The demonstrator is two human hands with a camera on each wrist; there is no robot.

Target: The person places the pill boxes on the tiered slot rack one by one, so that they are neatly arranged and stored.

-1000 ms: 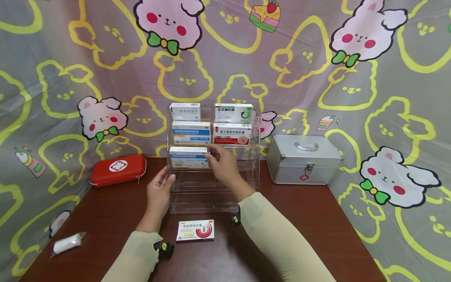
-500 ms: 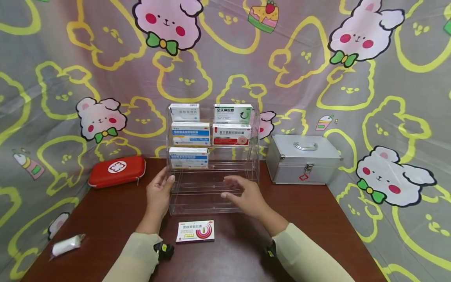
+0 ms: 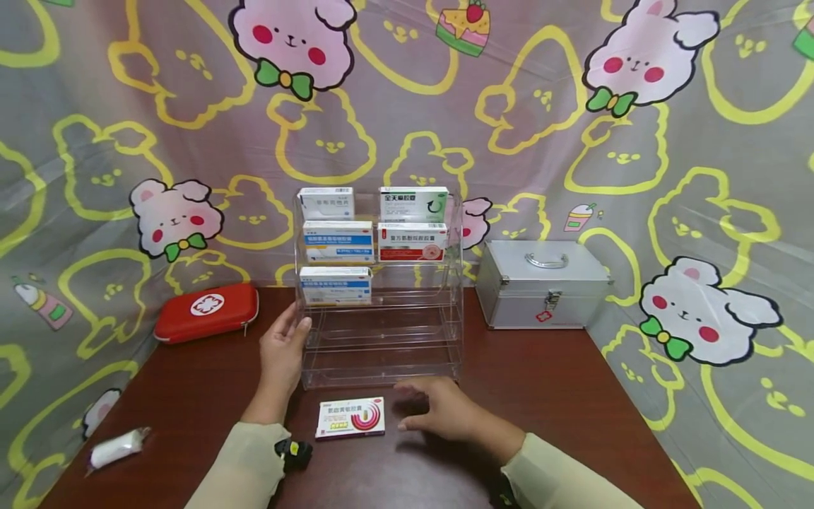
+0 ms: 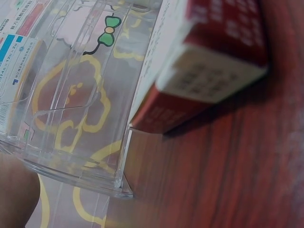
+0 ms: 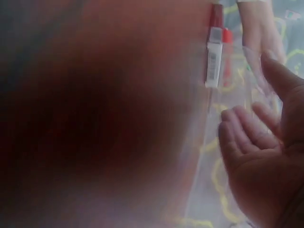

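Observation:
A clear acrylic display rack (image 3: 381, 376) stands on the table with medicine boxes on its upper tiers. My left hand (image 3: 282, 353) holds the rack's left side, thumb toward the front. Flat on the table before the rack lies a white medicine box with pink-red arcs (image 3: 350, 418); its end (image 4: 199, 78) looms large in the left wrist view. Just right of that box, my right hand (image 3: 441, 408) hovers with thumb and fingers apart and nothing between them. The third tier carries a blue-and-white medicine box (image 3: 335, 285) at its left.
Higher up sit another blue-and-white box (image 3: 338, 242), a red-and-white box (image 3: 412, 242), a green-and-white box (image 3: 413, 203) and a white box (image 3: 327, 203). A red first-aid case (image 3: 206, 312) lies left, a silver case (image 3: 542, 284) right, a wrapped white roll (image 3: 117, 448) front left.
My right hand has let go of the blue-and-white box on the third tier and come down to the right of the box on the table. The left hand stays at the rack.

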